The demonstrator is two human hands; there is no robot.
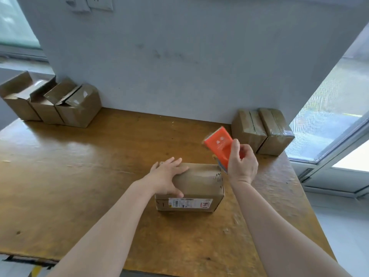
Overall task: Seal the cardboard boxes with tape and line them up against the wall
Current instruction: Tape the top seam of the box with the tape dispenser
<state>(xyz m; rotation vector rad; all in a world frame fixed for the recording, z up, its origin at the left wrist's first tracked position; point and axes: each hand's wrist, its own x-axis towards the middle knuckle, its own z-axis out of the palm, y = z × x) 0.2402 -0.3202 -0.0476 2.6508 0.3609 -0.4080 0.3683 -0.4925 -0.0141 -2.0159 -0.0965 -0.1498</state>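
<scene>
Packing or dispatch room, light-industrial in character. Evidence noted: a worn wooden table (79, 176) set against a plain pale wall (179, 56); three open-flapped cardboard boxes (52, 102) ranged along it at left; two taped boxes (261, 130) at right; a further box (199, 184) bearing a printed shipping label (189, 202); an orange tape dispenser (218, 144); wall sockets (99, 3); a glazed door (329, 116); striped floor marking (36, 270) seen at lower left

I see a worn, glossy orange-brown wooden table (79, 176) set against the wall. Near its front middle sits a closed brown cardboard box with a white label (196, 186). At the back left stand three brown cardboard boxes with raised flaps (45, 105), touching; at the back right, two tape-wrapped brown cardboard boxes (249, 128) side by side
</scene>
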